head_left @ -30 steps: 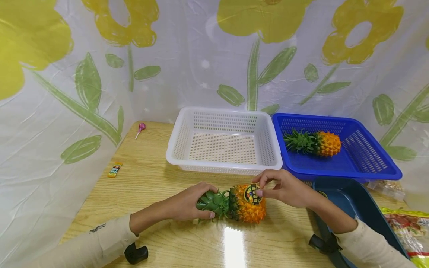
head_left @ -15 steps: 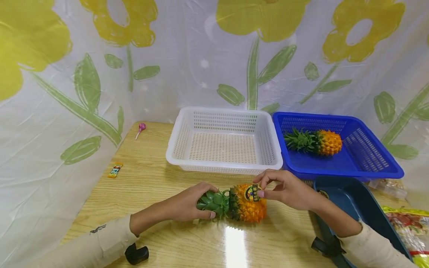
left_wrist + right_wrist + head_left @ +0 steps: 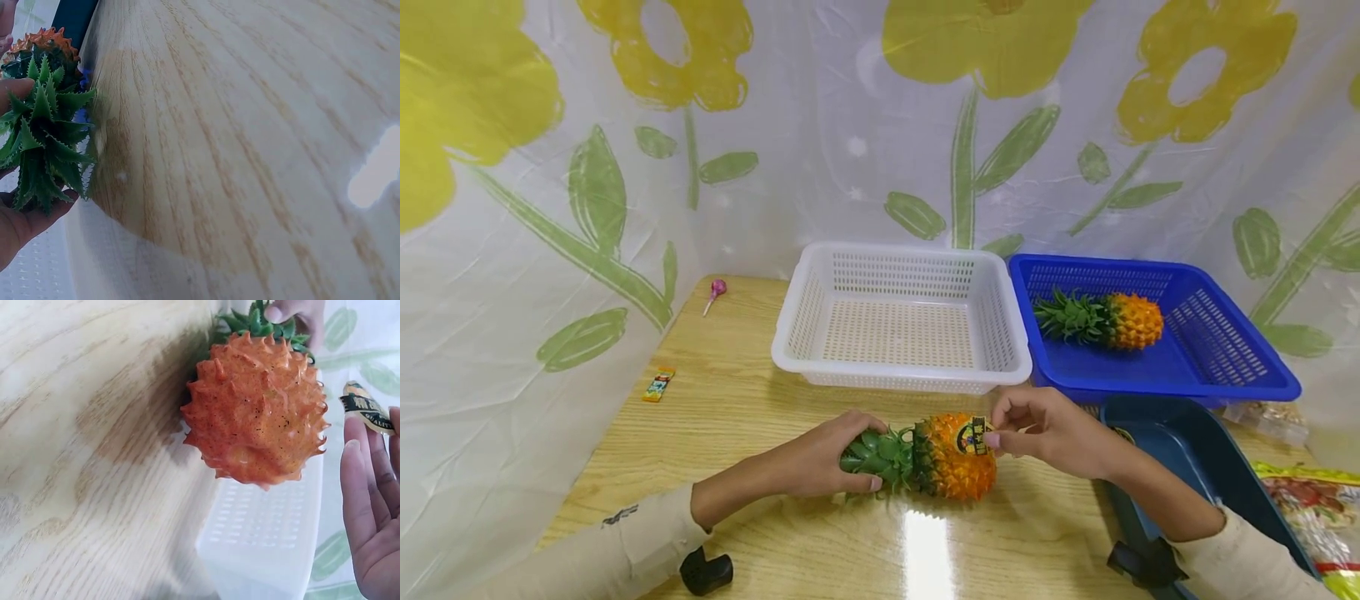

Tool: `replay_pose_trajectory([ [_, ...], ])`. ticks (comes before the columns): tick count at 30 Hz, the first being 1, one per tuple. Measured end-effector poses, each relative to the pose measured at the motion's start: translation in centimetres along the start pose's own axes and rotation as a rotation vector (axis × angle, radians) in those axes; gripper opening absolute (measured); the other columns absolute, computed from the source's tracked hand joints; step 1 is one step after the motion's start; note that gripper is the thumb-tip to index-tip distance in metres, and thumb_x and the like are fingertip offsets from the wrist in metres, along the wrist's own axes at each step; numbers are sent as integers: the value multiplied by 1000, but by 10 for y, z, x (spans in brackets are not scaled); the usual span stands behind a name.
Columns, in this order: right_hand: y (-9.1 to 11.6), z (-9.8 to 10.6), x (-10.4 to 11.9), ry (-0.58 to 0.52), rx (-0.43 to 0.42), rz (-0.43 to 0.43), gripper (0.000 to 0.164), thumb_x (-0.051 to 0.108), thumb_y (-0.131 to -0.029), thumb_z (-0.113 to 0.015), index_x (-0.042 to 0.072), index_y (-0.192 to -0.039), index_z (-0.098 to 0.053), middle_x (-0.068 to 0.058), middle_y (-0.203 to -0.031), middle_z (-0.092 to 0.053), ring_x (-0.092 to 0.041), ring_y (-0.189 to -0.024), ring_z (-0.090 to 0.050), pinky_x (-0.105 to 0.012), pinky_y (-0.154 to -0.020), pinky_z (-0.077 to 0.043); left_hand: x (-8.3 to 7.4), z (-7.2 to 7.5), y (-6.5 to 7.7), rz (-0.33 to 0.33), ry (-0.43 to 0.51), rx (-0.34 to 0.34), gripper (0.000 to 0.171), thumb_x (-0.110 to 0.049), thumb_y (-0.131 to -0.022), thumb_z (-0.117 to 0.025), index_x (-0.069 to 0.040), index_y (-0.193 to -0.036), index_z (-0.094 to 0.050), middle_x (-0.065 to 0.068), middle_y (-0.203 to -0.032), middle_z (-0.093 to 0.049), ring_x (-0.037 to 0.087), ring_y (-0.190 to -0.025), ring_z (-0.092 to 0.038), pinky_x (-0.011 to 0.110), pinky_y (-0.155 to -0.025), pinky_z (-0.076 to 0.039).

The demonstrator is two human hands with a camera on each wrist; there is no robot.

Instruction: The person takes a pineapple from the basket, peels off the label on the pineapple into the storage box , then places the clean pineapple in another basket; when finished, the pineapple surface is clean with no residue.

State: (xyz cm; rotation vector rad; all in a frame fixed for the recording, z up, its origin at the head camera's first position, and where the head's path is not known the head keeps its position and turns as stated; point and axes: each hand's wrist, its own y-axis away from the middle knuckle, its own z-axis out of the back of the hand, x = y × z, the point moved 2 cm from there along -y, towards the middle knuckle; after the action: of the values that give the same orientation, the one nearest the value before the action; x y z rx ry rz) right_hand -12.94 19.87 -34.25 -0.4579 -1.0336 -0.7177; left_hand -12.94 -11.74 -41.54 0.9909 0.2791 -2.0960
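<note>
On the wooden table lies an orange pineapple (image 3: 955,479) with a green leafy crown (image 3: 47,131). My left hand (image 3: 816,458) grips that crown, thumb on the near side and fingers over the far side. Between thumb and fingertips, my right hand (image 3: 1063,429) pinches a black-and-gold sticker label (image 3: 973,436). From the head the label overlaps the fruit's upper right side. The right wrist view shows the label (image 3: 365,406) standing off from the spiky skin, with a gap between them.
Behind the pineapple stands a white basket (image 3: 891,375). A blue basket (image 3: 1217,387) to its right holds another pineapple (image 3: 1135,321). A dark teal tray (image 3: 1180,433) sits under my right forearm, beside a food packet (image 3: 1315,508). A lollipop (image 3: 718,287) and small wrapper (image 3: 658,385) lie left.
My right hand has shifted a little to the right and toward me, carrying the label with it across the fruit. The left hand and the pineapple have stayed in place.
</note>
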Motion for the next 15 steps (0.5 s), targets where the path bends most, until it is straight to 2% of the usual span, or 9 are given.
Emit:
replay_pose_trajectory([
  [6,5,1,0,-16,8,-9,9,12,-99,-64,4,-98,-60,-18,-86,-67,-16,-75,-68,-34,-65,-56,1,-1,0,8,-3,-1,60,-43,-89,-74,-19,-139,-50,1,-133,-52,13,-104,-55,30,-85,-50],
  [15,14,4,-4,-15,0,-93,9,14,-99,-65,5,-98,-61,-18,-86,-69,-17,-76,-68,-35,-66,-57,0,-1,1,7,-6,2,59,-42,-89,-74,-19,-139,-51,1,-131,-52,13,-102,-55,29,-84,-50],
])
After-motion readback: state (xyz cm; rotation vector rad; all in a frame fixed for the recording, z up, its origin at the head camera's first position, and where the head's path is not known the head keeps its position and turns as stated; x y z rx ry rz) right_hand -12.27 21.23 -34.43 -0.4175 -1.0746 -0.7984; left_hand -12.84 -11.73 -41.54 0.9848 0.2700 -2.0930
